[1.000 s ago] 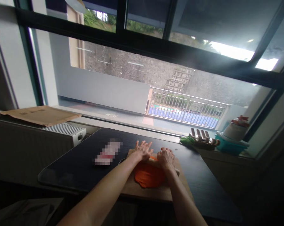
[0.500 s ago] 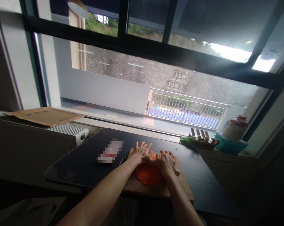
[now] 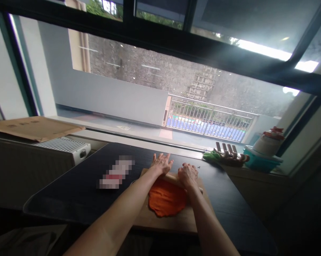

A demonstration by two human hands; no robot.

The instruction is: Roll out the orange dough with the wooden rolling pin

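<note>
a: where's the orange sheet [image 3: 167,198]?
b: flat on the wooden board [image 3: 173,224], with the rolling pin [image 3: 174,179] along its twelve-to-two o'clock edge.
a: and the hands?
b: left hand [image 3: 162,165] on the pin, fingers apart. right hand [image 3: 188,174] bent over it — whether it's clamped, i can't tell.

board [image 3: 173,224] on table [image 3: 75,188] | dough [image 3: 166,201] on board | rolling pin [image 3: 173,179] at dough's far edge | left: envelope [image 3: 35,128] on radiator [image 3: 77,152]
</note>
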